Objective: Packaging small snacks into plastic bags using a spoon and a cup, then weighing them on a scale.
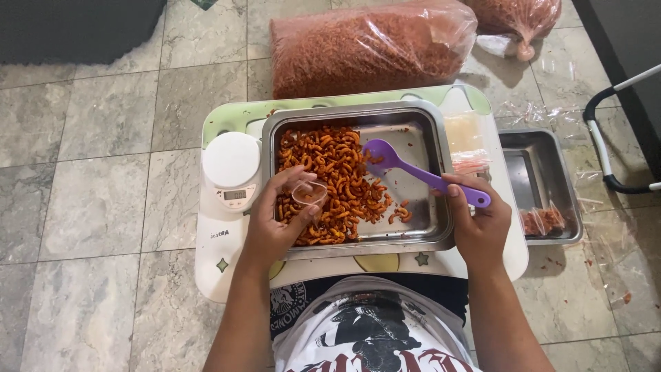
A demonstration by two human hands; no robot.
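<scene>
Left hand (275,224) grip closed around a small clear bag (309,193), held open over the orange curled snacks (337,182). Right hand (480,224) grip closed on one purple scoop (413,171). One white scale (232,171) sits tight against the steel tray (430,238) at the low counter (220,275) edge. A second tray (544,186) and two large filled bags (372,45) noted on the floor; open tile seen leftward.

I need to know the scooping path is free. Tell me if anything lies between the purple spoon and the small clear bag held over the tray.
Nothing visible does. The purple spoon, in the right hand, sits over the metal tray. Only loose orange snacks lie between it and the small clear bag in the left hand.
</scene>
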